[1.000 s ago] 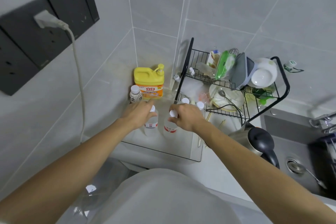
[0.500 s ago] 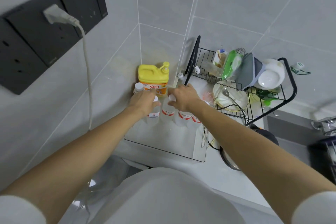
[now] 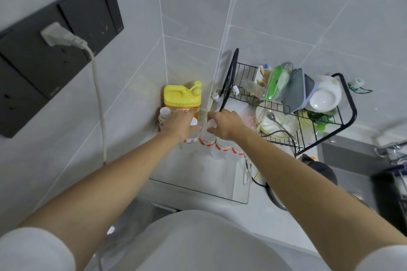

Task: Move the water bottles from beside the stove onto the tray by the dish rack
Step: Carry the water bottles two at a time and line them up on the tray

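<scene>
Since 1 s ago both bottles have gone from mid-tray to the tray's far end — they now stand in line with 2 other red-labelled bottles (image 3: 222, 146), so 4 in a row by the wall; reads as placement nearly done, release pending. Left hand (image 3: 179, 124) holds the cap end of the leftmost bottle (image 3: 191, 138), fingers curled round its top. Right hand (image 3: 223, 124) pinches the white cap of the next bottle (image 3: 206, 141), fingers narrow on it. Each bottle is directly under its hand, base on the clear tray (image 3: 198, 185), upright as far as I can tell. Tray sits on the tabletop just beside the black dish rack (image 3: 286, 116); yellow detergent jug (image 3: 182, 97) is behind the left hand, near the corner — don't knock it on withdrawal.
</scene>
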Demonstrator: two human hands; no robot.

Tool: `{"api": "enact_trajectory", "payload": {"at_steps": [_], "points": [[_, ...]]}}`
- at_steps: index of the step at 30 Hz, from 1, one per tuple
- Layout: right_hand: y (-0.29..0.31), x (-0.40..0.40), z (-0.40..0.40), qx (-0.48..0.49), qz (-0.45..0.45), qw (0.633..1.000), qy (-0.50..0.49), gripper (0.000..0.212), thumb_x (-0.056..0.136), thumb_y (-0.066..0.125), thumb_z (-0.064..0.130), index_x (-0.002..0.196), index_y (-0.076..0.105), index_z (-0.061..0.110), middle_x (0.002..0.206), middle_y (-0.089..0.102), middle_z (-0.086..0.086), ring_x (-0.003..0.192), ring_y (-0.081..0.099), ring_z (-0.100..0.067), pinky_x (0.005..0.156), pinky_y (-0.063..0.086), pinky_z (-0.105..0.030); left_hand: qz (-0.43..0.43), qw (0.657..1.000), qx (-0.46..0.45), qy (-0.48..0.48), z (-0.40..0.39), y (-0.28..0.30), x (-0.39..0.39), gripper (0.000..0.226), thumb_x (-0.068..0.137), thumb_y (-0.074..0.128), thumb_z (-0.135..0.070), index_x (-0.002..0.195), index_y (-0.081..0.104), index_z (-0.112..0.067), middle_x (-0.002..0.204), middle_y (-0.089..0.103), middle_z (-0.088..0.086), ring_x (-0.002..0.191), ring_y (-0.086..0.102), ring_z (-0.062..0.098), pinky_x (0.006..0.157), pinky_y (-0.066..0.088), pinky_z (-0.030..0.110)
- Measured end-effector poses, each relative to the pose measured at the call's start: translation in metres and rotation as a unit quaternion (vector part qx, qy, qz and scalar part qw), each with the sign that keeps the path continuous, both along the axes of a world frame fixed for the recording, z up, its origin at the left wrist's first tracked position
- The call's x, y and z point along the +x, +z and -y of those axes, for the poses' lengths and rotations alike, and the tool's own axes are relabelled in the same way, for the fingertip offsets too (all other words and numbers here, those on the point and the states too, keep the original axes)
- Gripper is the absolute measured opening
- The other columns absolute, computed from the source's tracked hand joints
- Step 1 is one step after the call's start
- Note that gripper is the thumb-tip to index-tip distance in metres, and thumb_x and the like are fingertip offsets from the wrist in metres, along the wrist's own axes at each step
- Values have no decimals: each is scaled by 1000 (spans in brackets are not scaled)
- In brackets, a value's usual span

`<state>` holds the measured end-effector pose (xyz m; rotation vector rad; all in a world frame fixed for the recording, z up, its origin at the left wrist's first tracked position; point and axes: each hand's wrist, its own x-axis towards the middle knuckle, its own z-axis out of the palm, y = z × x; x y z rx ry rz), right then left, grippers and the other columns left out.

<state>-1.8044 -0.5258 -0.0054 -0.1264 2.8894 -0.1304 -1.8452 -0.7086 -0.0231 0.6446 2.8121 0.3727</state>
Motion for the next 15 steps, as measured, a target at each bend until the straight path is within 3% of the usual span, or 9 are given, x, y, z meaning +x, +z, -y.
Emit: {"api": "enact_trajectory", "payload": {"at_steps": [2,4,7,9,12,15], "points": [[-2,0,-1,-10,0,1000,-14,38,96,67,42,128,58,24,122,69,-8,119,59,-33,94,44,-44,22,1000,0,-20,0,3,-4,41,99,64,-44,124,58,-11,123,69,18,114,64,39,89,54,47],[-4,1,-1,-16,-1,1000,-21,39,96,68,42,129,59,24,122,69,-9,119,60,-33,94,44,-44,39,998,-16,-50,1,8,-9,40,100,63,-33,136,56,-17,133,66,15,121,62,39,95,53,47],[-5,2,0,-18,-3,1000,-26,40,96,68,40,131,59,24,123,69,-11,119,59,-34,94,44,-43,67,990,-67,-103,1,13,-17,44,102,56,-16,145,53,-25,132,65,15,117,63,38,90,54,43],[-5,3,1,-19,-5,999,-27,40,97,69,40,132,59,23,124,68,-12,120,59,-34,95,44,-44,49,987,-105,-112,0,17,-17,29,103,57,-22,131,64,-18,124,68,13,108,67,32,79,52,34],[-4,4,2,-20,-4,999,-27,40,97,69,39,132,60,23,124,68,-11,120,58,-33,95,44,-44,-3,993,-79,-91,2,14,-15,24,105,55,-38,110,68,-18,106,68,2,85,66,16,66,46,22],[-4,6,1,-29,-3,999,-31,37,96,70,39,130,61,24,122,69,-10,118,58,-32,94,44,-43,6,991,-85,-102,5,11,-11,24,108,54,-31,128,60,-20,121,71,4,118,63,29,83,43,34]]}}
